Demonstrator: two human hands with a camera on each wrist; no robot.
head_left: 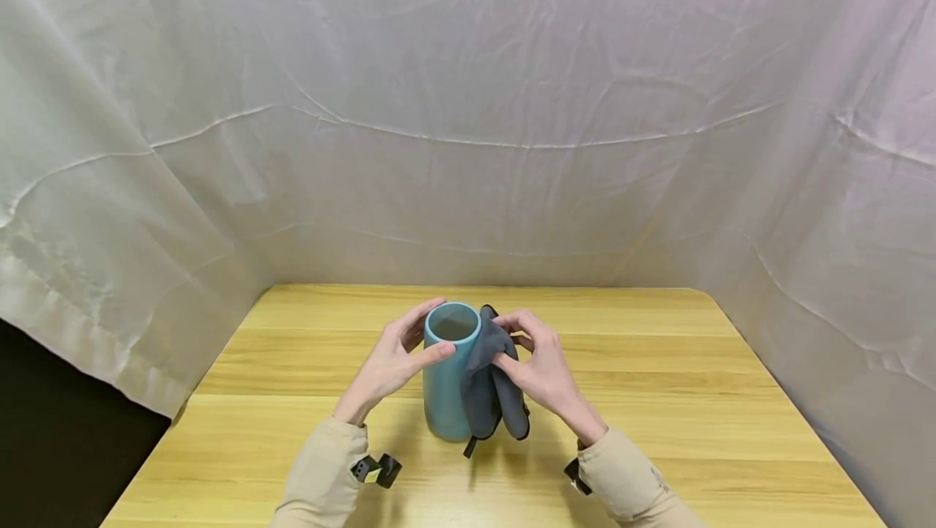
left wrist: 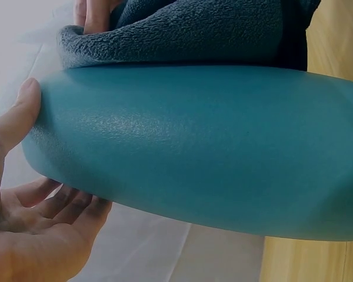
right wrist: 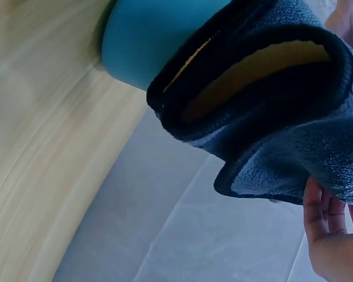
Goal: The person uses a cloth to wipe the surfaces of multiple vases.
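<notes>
A tall blue vase (head_left: 442,398) with a round open mouth stands upright on the wooden table. Near its rim my left hand (head_left: 391,357) holds it from the left, thumb in front and fingers behind. In the left wrist view the smooth side of the vase (left wrist: 188,153) fills the middle. A dark grey fleecy cloth (head_left: 480,390) with black edging hangs folded against the vase's right side. My right hand (head_left: 543,365) pinches the upper part of this cloth. Loose folds of the cloth (right wrist: 294,147) droop in the right wrist view, partly hiding the vase.
The light wooden table (head_left: 658,398) extends around the vase on all sides. Pale grey fabric sheets (head_left: 475,187) hang behind it and at both sides. A dark area (head_left: 66,430) lies beyond the table's left edge.
</notes>
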